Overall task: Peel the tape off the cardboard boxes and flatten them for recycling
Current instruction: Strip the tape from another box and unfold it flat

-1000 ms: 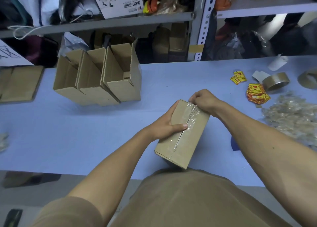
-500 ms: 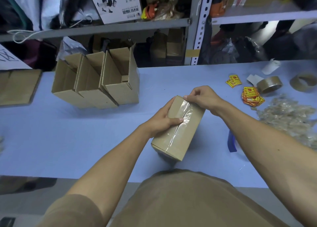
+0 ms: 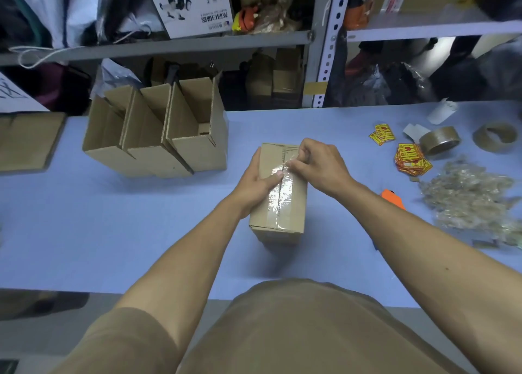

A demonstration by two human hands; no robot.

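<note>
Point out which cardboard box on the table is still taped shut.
The box held between both hands: clear tape runs along its closed top seam. The three boxes standing behind it are open-topped.

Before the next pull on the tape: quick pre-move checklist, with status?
1. Left hand steadies the taped box: ok.
2. Right hand pinches the clear tape at its lifted end: ok.
3. Far part of the top already bare of tape: ok.
4. Tape along the near seam still stuck: not ok, not yet peeled.
5. Tape intact, not torn: cannot tell.
6. Pile of peeled tape lies to the right for the discard: ok.
</note>
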